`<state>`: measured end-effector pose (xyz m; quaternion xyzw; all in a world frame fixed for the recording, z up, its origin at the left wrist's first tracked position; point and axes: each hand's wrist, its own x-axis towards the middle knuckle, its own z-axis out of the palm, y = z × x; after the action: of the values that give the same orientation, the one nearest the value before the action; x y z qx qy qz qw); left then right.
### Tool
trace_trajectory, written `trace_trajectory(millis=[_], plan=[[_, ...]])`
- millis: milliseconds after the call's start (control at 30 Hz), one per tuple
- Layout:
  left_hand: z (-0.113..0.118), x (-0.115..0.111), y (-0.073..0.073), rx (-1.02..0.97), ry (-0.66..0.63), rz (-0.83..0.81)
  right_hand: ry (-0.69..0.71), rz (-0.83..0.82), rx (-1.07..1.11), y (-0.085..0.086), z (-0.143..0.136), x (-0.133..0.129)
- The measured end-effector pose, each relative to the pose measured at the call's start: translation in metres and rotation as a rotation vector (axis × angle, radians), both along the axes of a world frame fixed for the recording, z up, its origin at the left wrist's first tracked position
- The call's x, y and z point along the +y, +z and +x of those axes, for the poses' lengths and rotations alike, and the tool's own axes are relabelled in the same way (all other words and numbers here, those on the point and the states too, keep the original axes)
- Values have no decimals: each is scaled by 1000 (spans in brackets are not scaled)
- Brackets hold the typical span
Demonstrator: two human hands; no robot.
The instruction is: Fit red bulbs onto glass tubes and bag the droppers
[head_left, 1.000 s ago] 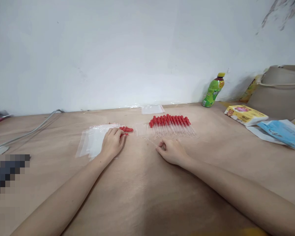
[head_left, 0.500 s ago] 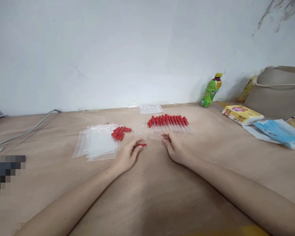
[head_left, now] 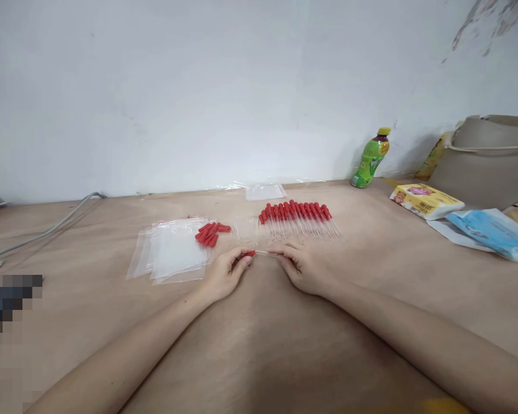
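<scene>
Between thumb and fingers, my left hand (head_left: 225, 275) pinches a red rubber dropper bulb (head_left: 252, 253), whose end shows past the fingertips. My right hand (head_left: 305, 269) grips a thin clear dropper tube (head_left: 265, 253), lying level with its left end at the bulb's mouth. Whether the tube has entered the bulb I cannot tell. Beyond my right hand lies a row of assembled droppers (head_left: 296, 211), red bulbs facing the wall. Bare clear tubes (head_left: 244, 229) rest to the left of that row. A small heap of loose red bulbs (head_left: 209, 233) sits farther left.
Clear zip bags (head_left: 176, 253) are stacked at left, with another bag (head_left: 265, 191) near the wall. At right stand a green bottle (head_left: 370, 160), a yellow tissue pack (head_left: 427, 201), a blue packet (head_left: 494, 233) and a grey bin (head_left: 487, 161). A cable (head_left: 64, 218) runs along the left.
My right hand has moved slightly left and nearer to me, bringing a clear tube away from the row to the bulb. My left hand keeps its pinch on the bulb.
</scene>
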<state>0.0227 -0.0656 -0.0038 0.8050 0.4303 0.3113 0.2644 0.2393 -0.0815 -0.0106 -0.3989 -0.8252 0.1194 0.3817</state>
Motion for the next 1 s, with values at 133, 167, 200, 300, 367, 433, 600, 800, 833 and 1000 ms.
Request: trace_trajectory(millis=[133,167,200,300,367,433,600,800,833,1000], plan=[[0,-1,0,3,22,19,27,-7,11,0,0,1],[0,-1,0,4,22,21,33,-12,17,-1,0,2],[0,-1,0,4,20,21,38,-17,25,-2,0,3],[-1,-2,-1,-6,9,22,54,-28,29,-4,1,6],[-1,-2,-1,-8,-1,26,60,-31,7,-4,3,7],[-2,-3,-1,-3,-25,31,66,-34,-39,-3,4,8],[-2,-8,3,29,-91,8,97,-17,-127,2,8,10],[0,-10,5,59,-96,37,65,100,-184,5,6,8],[0,-11,5,67,-87,41,52,129,-191,5,5,7],[1,-12,5,104,-100,103,23,200,-239,7,0,1]])
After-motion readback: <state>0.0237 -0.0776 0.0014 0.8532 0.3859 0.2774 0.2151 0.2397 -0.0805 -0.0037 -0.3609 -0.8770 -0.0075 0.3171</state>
